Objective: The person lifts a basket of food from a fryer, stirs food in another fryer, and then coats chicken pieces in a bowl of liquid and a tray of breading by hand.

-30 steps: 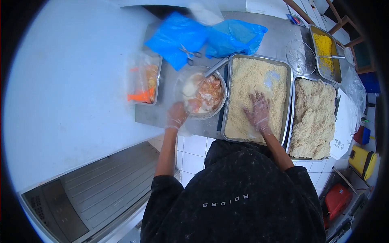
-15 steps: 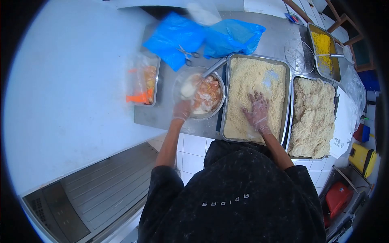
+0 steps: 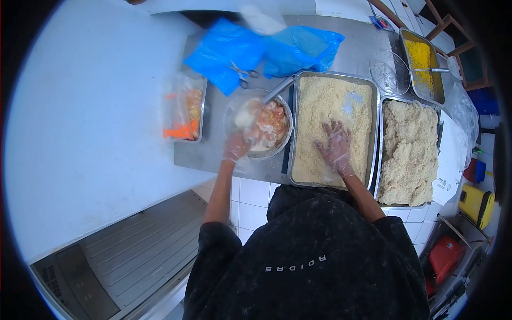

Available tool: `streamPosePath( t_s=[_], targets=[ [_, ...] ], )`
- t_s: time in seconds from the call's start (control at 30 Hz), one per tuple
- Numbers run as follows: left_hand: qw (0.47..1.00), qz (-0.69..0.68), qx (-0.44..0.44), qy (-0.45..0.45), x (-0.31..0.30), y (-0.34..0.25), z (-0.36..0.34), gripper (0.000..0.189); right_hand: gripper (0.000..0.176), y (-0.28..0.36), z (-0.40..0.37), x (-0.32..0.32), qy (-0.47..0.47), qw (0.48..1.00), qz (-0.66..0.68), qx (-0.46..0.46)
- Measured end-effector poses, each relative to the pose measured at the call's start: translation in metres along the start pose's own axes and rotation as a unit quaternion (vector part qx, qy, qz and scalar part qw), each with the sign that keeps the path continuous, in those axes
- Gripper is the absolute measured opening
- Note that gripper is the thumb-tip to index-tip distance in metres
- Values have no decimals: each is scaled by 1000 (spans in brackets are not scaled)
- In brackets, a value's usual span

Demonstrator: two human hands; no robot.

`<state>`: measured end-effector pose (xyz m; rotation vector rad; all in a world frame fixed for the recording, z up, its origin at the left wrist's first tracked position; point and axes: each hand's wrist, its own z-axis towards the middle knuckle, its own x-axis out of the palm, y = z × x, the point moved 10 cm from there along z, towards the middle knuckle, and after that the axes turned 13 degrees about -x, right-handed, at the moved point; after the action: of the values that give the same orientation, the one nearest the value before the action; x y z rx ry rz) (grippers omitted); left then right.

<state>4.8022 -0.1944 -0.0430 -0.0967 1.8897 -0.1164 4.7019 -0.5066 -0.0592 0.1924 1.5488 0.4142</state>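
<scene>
My left hand (image 3: 236, 147), in a clear glove, is at the lower left rim of a round metal bowl (image 3: 288, 128). Its fingers are smeared and partly hidden. Pale raw meat pieces (image 3: 271, 121) with white batter or flour lie in the bowl, and a metal handle (image 3: 278, 89) leans across its upper rim. To the right, a deep metal tray (image 3: 375, 114) holds pale crumbs (image 3: 314, 106). My right hand (image 3: 337, 145), also gloved, lies on these crumbs with its fingers spread and nothing held.
Right of the crumb tray stands another tray of lumpy crumbs (image 3: 409, 154). Beyond are a wire strainer (image 3: 390, 72) and a tray of yellow crumbs (image 3: 420, 58). Blue plastic bags (image 3: 304, 49) and scissors (image 3: 242, 73) lie behind the bowl. A container with orange pieces (image 3: 181, 131) is left.
The view has shifted slightly, moving the table items a little to the left in the picture. My hands keep nearly the same places at the bowl and on the crumbs.
</scene>
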Motion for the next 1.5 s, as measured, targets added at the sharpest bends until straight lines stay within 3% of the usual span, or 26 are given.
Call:
streamPosePath(
  t_s=[0.1, 0.2, 0.3, 0.4, 0.5, 0.6, 0.8, 1.1, 1.3, 1.5],
  targets=[
    [998, -67, -3, 17, -20, 15, 8, 35, 67, -1, 1, 2, 3, 1000, -5, 4],
    [999, -38, 18, -32, -53, 10, -2, 35, 66, 0, 1, 4, 15, 1000, -10, 3],
    [999, 27, -35, -7, -79, -6, -18, 34, 66, 2, 1, -2, -15, 1000, -4, -8],
    [998, 31, -29, 43, -64, -15, -29, 41, 66, 0, 1, 5, 15, 1000, -12, 1],
    [999, 40, 23, 28, -30, -8, -32, 41, 66, 0, 2, 4, 12, 1000, -11, 1],
    [997, 9, -77, -9, -13, 32, -14, 43, 67, 1, 1, 3, 11, 1000, -13, -1],
    [973, 146, -134, 119, 21, 15, 0, 43, 67, 2, 2, 1, 4, 1000, -19, -7],
    [985, 136, -88, 57, 38, 11, 7, 37, 66, 1, 1, 2, 16, 1000, -10, 3],
    [983, 76, -150, 70, 33, 12, 8, 41, 67, 0, 1, 3, 21, 1000, -4, 4],
    [987, 54, -148, 40, 25, 11, -1, 40, 67, 0, 1, 2, 33, 999, 0, 9]
  ],
)
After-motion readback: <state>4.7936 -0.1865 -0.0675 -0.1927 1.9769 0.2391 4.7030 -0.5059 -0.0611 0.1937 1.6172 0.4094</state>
